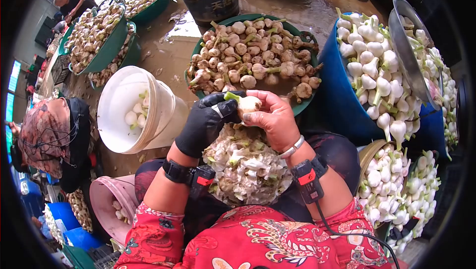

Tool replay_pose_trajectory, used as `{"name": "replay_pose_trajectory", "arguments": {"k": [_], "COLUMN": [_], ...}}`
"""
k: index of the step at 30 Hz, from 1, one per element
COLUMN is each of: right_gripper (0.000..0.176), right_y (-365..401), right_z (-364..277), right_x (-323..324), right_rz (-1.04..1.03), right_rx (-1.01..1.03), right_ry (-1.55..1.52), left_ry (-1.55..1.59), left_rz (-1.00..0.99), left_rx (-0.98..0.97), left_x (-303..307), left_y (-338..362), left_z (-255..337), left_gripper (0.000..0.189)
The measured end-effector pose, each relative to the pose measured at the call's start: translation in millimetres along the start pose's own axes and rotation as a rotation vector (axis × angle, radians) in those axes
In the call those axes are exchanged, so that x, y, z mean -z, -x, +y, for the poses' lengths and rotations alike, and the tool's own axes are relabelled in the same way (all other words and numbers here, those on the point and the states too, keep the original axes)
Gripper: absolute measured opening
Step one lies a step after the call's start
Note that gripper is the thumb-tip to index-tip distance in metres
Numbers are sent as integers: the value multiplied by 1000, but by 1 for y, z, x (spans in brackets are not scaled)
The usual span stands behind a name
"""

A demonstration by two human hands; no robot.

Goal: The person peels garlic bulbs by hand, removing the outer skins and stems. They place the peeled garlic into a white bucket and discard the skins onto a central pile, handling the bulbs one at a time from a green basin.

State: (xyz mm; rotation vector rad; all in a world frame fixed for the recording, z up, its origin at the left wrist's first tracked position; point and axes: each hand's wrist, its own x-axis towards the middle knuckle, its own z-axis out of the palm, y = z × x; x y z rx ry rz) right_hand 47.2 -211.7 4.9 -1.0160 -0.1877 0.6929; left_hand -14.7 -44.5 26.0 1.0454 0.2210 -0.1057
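Note:
Between my two hands is a garlic bulb (249, 104) with a short green stem pointing left. My left hand (210, 120), in a black glove with a pale band on one finger, is closed around the stem end. The bare fingers of my right hand (277, 120) grip the bulb from the right, thumb below it. Just beyond my hands is a green basin (308, 101) of brownish, unpeeled garlic bulbs (248, 51). Below my hands lies a heap of papery garlic skins (248, 170) in my lap.
To the left, a tilted white bucket (111, 135) holds a few clean bulbs; a pink bucket (106, 194) stands nearer. Heaped white garlic fills a blue barrel (337, 90) on the right. A dark bucket (210, 1) stands behind the basin. Another person (77, 1) bends at far left.

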Motion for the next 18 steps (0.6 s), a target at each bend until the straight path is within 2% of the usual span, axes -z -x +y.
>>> {"name": "replay_pose_trajectory", "arguments": {"k": [2,4,6,7,9,11,12,13,14,16,17,18], "right_gripper": [44,42,28,28,26,30,29,29,30,32,35,35], "right_y": [2,2,2,1,-2,-5,-6,-6,-8,-7,-5,-4], "right_z": [-3,-5,-4,-3,3,4,0,-2,2,7,4,3], "right_x": [-2,-5,-9,-7,1,6,8,10,12,14,13,13], "right_rz": [24,45,43,43,-86,-131,-260,-390,-489,-460,-426,-424], "right_rx": [-63,-125,-156,-155,-284,-347,-518,-690,-698,-711,-718,-717], "right_ry": [-63,-125,-188,-187,-335,-298,-316,-332,-341,-376,-408,-407], "left_ry": [-153,-171,-189,-274,-357,-1096,-1193,-1191,-1253,-1282,-1131,-1130], "left_rz": [41,76,111,133,155,105,103,107,60,1,87,85], "left_rx": [-16,-17,-16,-34,-44,-480,-532,-527,-533,-543,-457,-457], "left_x": [0,2,4,5,8,11,11,7,3,3,3,2], "left_y": [3,3,3,3,3,1,3,6,8,8,7,6], "left_z": [3,1,1,2,-1,-3,-1,0,0,-4,-5,-5], "left_gripper": [33,31,30,25,21,26,33,33,32,33,37,37]}}
